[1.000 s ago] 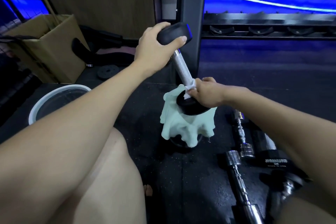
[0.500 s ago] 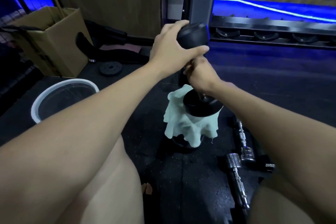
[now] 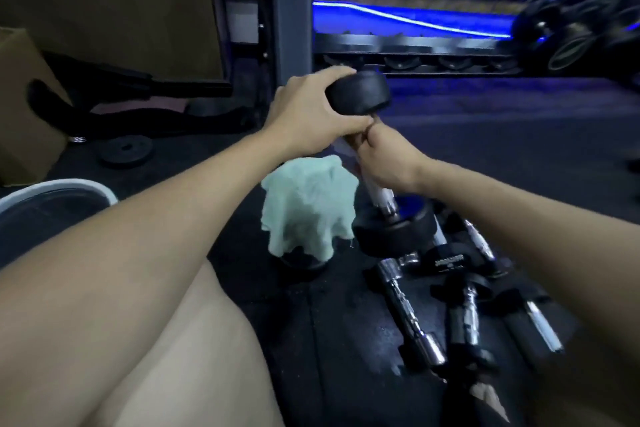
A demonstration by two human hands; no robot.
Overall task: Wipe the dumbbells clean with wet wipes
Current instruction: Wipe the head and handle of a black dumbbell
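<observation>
A black dumbbell with a chrome handle stands tilted on end on the floor. My left hand grips its upper black head. My right hand is wrapped round the upper part of the handle, with a white wet wipe pinched under the fingers. A pale green cloth is draped over another dark weight just left of the dumbbell's lower head. Several more dumbbells with chrome handles lie on the floor to the right.
A white-rimmed bucket sits at the left, a cardboard box behind it. A small weight plate lies on the black floor mat. A grey upright post and a dumbbell rack stand behind. My bare knee fills the lower left.
My right hand has slid from the bottom of the handle up to just under the top head. The dumbbell's lower end has shifted right, off the green cloth.
</observation>
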